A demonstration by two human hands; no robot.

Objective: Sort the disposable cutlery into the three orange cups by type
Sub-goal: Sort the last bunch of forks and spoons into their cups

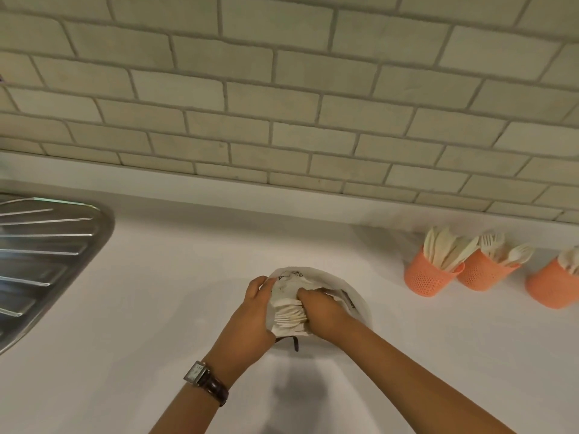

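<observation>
A white bag (291,278) lies on the white counter at centre, with a stack of cream cutlery (289,316) showing at its mouth. My left hand (250,314) grips the bag's left side. My right hand (322,311) is closed over the cutlery stack inside the bag. Three orange mesh cups stand at the right. The left cup (427,277) holds knives. The middle cup (482,274) holds forks with a spoon leaning out. The right cup (553,288) is cut off by the frame edge and shows spoon tips.
A steel sink drainboard (40,255) takes up the left edge. A tiled wall (282,89) runs along the back of the counter (172,277). A watch sits on my left wrist (205,382).
</observation>
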